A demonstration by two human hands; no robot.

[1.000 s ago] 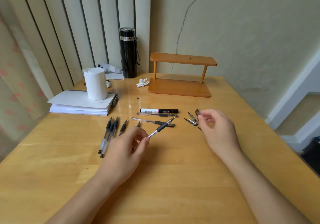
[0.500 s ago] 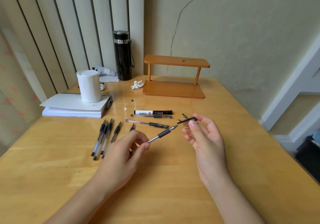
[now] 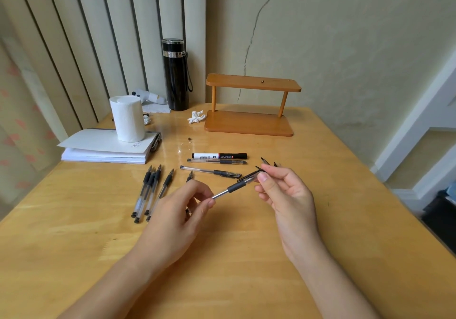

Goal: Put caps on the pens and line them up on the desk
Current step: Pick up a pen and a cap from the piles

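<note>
Head view: marker (image 3: 219, 156) on the counter (image 3: 345, 195) bears a barcode label, print too small to read. Left hand (image 3: 177, 210) pinches a clear, black-gripped pen (image 3: 233, 187) above the counter; right hand (image 3: 283, 190) pinches a black cap (image 3: 249, 177) at its tip. Four uncapped pens (image 3: 150, 190) lie left, near counter bare.

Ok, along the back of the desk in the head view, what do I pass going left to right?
paper stack → tissue roll → black flask → crumpled tissue → wooden shelf
</note>
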